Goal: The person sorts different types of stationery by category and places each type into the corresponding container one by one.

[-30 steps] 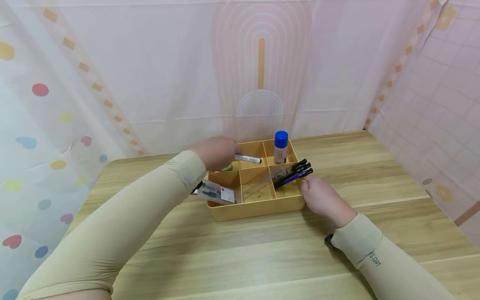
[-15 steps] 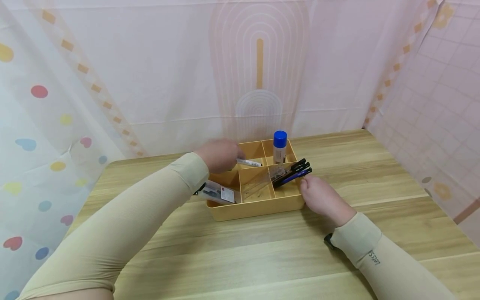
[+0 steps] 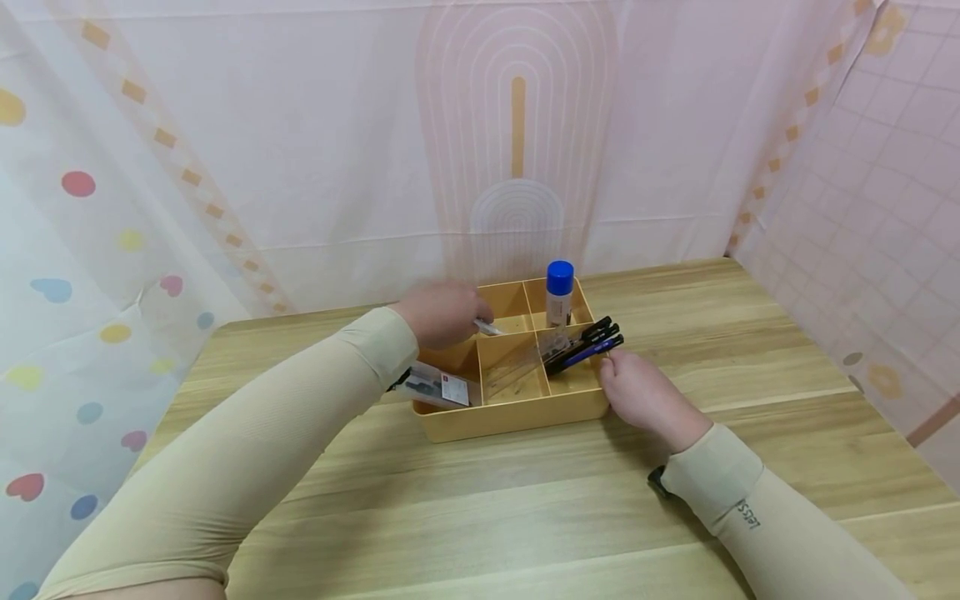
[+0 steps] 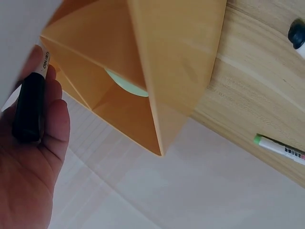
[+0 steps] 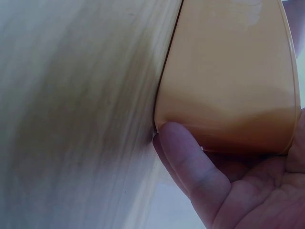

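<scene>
A yellow divided storage box (image 3: 517, 418) stands on the table, tilted neither way. Over its back row, my left hand (image 3: 444, 314) holds a white marker (image 3: 489, 327), whose black end lies across the curled fingers in the left wrist view. The marker's front end dips into the back middle compartment. At the front right corner my right hand (image 3: 647, 393) grips the box, with fingers against its lower side in the right wrist view. Several pens (image 3: 581, 350) lean in the front right compartment. A clear bottle with a blue cap (image 3: 559, 292) stands in the back right one.
A clear packet with a white label (image 3: 450, 389) leans in the front left compartment. A round pale green thing (image 4: 126, 85) sits in a compartment. Left of the box lie a green-tipped marker (image 4: 281, 150) and a black-capped white item (image 4: 298, 37). A curtain (image 3: 360, 167) hangs behind the table.
My left hand has moved slightly right and down, and the marker has sunk into the back middle compartment, so less of it shows. The right hand keeps its place at the box.
</scene>
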{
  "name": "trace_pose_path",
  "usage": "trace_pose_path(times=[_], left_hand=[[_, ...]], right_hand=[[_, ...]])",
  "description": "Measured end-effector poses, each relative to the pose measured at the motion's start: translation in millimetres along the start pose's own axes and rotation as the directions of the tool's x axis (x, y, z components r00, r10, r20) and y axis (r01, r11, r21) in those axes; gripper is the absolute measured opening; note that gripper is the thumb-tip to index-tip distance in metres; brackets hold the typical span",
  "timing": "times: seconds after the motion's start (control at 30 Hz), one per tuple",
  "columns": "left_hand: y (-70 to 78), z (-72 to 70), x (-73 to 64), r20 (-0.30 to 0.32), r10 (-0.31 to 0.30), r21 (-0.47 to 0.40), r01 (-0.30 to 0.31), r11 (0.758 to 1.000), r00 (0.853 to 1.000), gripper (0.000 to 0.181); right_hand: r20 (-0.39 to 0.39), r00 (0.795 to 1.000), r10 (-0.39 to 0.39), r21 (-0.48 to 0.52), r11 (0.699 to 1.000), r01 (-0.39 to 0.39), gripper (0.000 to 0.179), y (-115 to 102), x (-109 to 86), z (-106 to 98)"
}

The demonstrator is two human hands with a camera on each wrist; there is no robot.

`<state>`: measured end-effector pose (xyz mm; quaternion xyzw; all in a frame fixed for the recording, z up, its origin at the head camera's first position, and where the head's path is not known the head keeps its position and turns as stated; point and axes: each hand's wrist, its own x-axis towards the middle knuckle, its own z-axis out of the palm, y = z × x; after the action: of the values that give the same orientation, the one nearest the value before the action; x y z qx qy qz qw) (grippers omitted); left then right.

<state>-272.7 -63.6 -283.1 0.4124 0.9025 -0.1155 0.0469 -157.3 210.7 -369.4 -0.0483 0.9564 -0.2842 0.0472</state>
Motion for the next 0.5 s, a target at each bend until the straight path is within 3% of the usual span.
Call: trace_pose_path(times=[0.37, 0.5], left_hand=[[-2.1, 5.4, 1.2, -0.016, 0.053, -0.077, -0.054, 0.996, 0.998, 0.011], [-3.1, 7.5, -0.2, -0.034, 0.046, -0.082, -0.048, 0.995, 0.998, 0.009]], right_hand=[[0.012, 1.0, 0.003, 0.011, 1.0, -0.003, 0.036, -0.5, 0.3, 0.2], [0.01, 1.0, -0.001, 0.013, 1.0, 0.001, 0.036, -0.8, 0.5, 0.2]])
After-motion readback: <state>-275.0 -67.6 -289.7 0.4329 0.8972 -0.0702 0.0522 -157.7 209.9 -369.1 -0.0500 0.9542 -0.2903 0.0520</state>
